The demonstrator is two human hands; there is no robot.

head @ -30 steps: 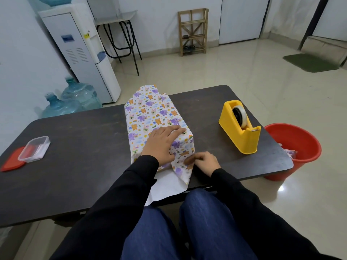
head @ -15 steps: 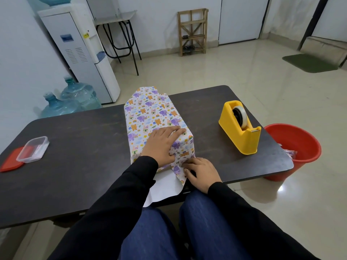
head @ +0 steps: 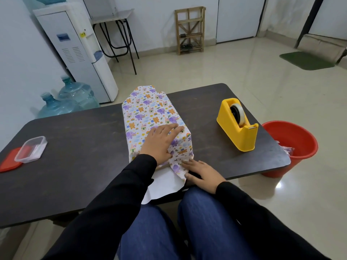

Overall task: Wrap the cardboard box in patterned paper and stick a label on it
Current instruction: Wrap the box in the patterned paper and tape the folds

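Head | box (head: pixel 150 113) long axis points away | left hand (head: pixel 159 141) flat atop | right hand (head: pixel 203 175) flat on paper (head: pixel 163 184)

**Q:** Items on the dark rounded-corner worktop (head: pixel 84 147), left to right?

**A:** Left edge: clear rectangular plastic container (head: pixel 31 149), its left end over a flat red plastic lid (head: pixel 7 164). Centre: long box wrapped in cartoon-patterned paper (head: pixel 150 113), set lengthwise front to back. A loose white-backed paper flap (head: pixel 163 184) at its near end overhangs the near edge. Left grip (head: pixel 159 141) on the box's near top. Right grip (head: pixel 202 173) on the worktop just before the box, touching the flap. Right: yellow plastic tape dispenser (head: pixel 238 132), well apart from the box.

**Q:** Off the worktop?

**A:** Floor, beside the right near corner: round red plastic bucket (head: pixel 277 171). Behind, left: white box-shaped water dispenser (head: pixel 75 53), with two blue plastic water bottles (head: pixel 75 94) before it. Far wall: brown wooden slatted rack (head: pixel 189 30), right of a black-legged metal side table (head: pixel 112 15).
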